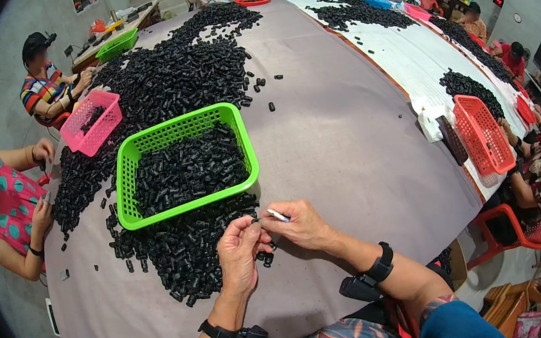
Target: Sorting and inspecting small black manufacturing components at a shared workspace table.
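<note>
My left hand (pixel 239 253) is closed, thumb against fingers, on a small black cylindrical part (pixel 255 221) at the near edge of a pile. My right hand (pixel 300 225) meets it, closed around a slim white pen-like tool (pixel 278 215) whose end points up and left. The tool's working tip is hidden between the fingers. Loose black parts (pixel 191 266) lie beside and under my left hand. Just beyond, a bright green slotted basket (pixel 248 148) holds many more of these parts.
A large heap of black parts (pixel 174 72) spreads over the grey-covered table (pixel 344 152). A pink basket (pixel 111 110) stands at left, near a seated person (pixel 9 205). To the right, a red-orange basket (pixel 483 132) sits by a white-covered table (pixel 364 45), with other people seated around.
</note>
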`<state>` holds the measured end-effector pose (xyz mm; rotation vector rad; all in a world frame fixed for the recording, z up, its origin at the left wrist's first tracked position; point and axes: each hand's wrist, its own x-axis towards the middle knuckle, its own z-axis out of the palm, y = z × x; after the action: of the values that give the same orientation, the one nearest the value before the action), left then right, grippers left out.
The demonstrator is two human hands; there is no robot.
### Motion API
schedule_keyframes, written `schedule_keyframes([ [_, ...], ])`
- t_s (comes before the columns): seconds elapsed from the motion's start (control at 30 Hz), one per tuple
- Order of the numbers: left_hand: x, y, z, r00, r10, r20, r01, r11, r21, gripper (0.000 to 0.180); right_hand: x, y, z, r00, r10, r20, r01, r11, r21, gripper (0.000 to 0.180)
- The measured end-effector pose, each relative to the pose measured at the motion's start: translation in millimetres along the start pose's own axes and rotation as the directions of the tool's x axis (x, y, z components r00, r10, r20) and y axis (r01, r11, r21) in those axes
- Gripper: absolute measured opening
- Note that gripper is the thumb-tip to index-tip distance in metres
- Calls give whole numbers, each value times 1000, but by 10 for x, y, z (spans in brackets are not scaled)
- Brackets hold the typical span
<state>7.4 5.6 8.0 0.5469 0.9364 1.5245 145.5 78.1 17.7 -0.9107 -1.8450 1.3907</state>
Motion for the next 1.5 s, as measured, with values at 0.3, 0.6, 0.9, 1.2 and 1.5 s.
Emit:
schedule_keyframes([
  [0.3,-15,-21,0,1000,21,20,-21,1000,3,15,-15,-96,-57,999,-18,34,18,1000,21,18],
  [0.6,-56,-14,-16,1000,6,-5,-6,1000,1,18,-36,-40,19,998,-46,33,43,996,78,18],
  [0.9,4,-21,-25,999,6,35,-4,999,-35,20,-7,-76,-1,1000,-1,-2,1,987,163,16],
  [1.2,-13,-19,-52,996,-46,71,50,997,-56,18,-17,-52,13,1000,-11,-17,13,987,159,15],
  [1.5,-36,48,-9,988,-121,97,134,981,-142,16,-1,-42,-19,996,-83,45,74,984,164,17],
])
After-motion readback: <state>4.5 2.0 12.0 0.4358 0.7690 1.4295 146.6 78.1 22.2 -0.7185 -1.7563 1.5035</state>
